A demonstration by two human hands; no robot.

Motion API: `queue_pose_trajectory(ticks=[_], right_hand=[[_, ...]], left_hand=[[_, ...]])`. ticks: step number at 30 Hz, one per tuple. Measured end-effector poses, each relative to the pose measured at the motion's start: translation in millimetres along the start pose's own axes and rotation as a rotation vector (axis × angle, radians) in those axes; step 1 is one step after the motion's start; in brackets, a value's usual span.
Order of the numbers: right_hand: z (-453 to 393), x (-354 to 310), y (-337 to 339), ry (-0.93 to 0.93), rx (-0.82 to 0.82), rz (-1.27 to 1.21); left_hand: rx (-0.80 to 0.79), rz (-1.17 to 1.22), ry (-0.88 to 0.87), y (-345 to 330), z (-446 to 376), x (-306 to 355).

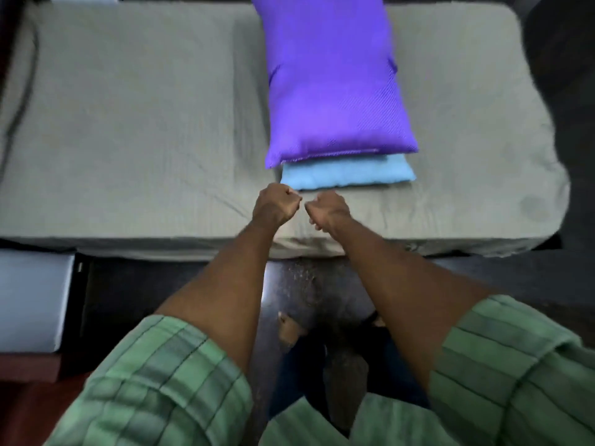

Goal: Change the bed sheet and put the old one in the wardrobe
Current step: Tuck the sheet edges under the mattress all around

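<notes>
Both our hands, left (275, 204) and right (326, 209), hover fisted, empty, over the sheet (128, 123); soft, light, best gripped at the bed's near edge.

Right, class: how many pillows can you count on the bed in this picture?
2. A purple pillow lies on the grey sheet, right of the middle. A light blue pillow lies beneath it, only its near end showing, just beyond the hands. Others could lie outside the view.
</notes>
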State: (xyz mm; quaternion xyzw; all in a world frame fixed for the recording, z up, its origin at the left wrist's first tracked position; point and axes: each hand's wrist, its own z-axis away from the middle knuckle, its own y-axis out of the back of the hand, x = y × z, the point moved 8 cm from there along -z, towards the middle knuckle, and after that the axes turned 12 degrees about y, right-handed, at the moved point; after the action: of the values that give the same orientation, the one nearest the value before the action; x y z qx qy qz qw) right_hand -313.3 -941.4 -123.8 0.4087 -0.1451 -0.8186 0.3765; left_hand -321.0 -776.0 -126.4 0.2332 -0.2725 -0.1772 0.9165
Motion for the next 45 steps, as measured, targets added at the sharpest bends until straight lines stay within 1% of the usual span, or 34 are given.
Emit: queue_pose_trajectory(ticks=[3, 6, 8, 12, 15, 19, 21, 22, 24, 25, 26, 27, 28, 29, 31, 33, 35, 39, 42, 43, 45], right_hand=[[22, -39, 64, 0.032, 0.124, -0.056], [22, -82, 129, 0.096, 0.248, -0.044], [20, -105, 166, 0.13, 0.309, -0.047], [-4, -133, 213, 0.16, 0.334, -0.016], [-44, -141, 238, 0.175, 0.336, 0.011], [-109, -133, 267, 0.141, 0.359, -0.065], [-144, -131, 279, 0.129, 0.385, -0.004], [-162, -127, 280, 0.113, 0.38, 0.046], [-200, -110, 271, 0.067, 0.32, 0.094], [-215, -97, 264, 0.031, 0.288, 0.075], [-234, -80, 258, -0.016, 0.266, 0.018], [-246, -63, 255, -0.054, 0.26, -0.056], [-261, -46, 253, -0.082, 0.26, -0.124], [-274, -30, 252, -0.097, 0.261, -0.168], [-295, 0, 248, -0.121, 0.246, -0.197], [-315, 30, 237, -0.141, 0.236, -0.208], [-331, 49, 227, -0.144, 0.246, -0.202], [-354, 56, 215, -0.127, 0.283, -0.158], [-347, 57, 217, -0.103, 0.332, -0.162], [-340, 55, 221, -0.083, 0.352, -0.206], [-323, 48, 230, -0.065, 0.378, -0.323]], left_hand=[[0.037, 0.027, -0.118, 41, 45, 71], [0.086, 0.013, -0.201, 71, 57, 135], [0.103, -0.036, -0.256, 78, 63, 174], [0.13, -0.063, -0.302, 85, 63, 237], [0.194, -0.074, -0.299, 93, 37, 274], [0.129, -0.097, -0.307, 89, -16, 314], [0.149, -0.08, -0.307, 89, -53, 320], [0.206, -0.079, -0.292, 92, -72, 316], [0.364, -0.048, -0.179, 100, -114, 288], [0.409, 0.031, -0.092, 103, -131, 269], [0.368, 0.159, -0.003, 99, -152, 253], [0.252, 0.312, 0.051, 90, -173, 241], [0.091, 0.414, 0.08, 71, -196, 237], [-0.028, 0.457, 0.091, 52, -219, 234], [-0.113, 0.429, 0.114, 15, -262, 220], [-0.144, 0.434, 0.145, -25, -302, 194], [-0.106, 0.454, 0.184, -39, -307, 184], [0.002, 0.411, 0.263, -33, -307, 187], [0.04, 0.413, 0.245, -31, -305, 187], [0.031, 0.436, 0.235, -28, -300, 188], [-0.022, 0.432, 0.28, -23, -290, 188]])
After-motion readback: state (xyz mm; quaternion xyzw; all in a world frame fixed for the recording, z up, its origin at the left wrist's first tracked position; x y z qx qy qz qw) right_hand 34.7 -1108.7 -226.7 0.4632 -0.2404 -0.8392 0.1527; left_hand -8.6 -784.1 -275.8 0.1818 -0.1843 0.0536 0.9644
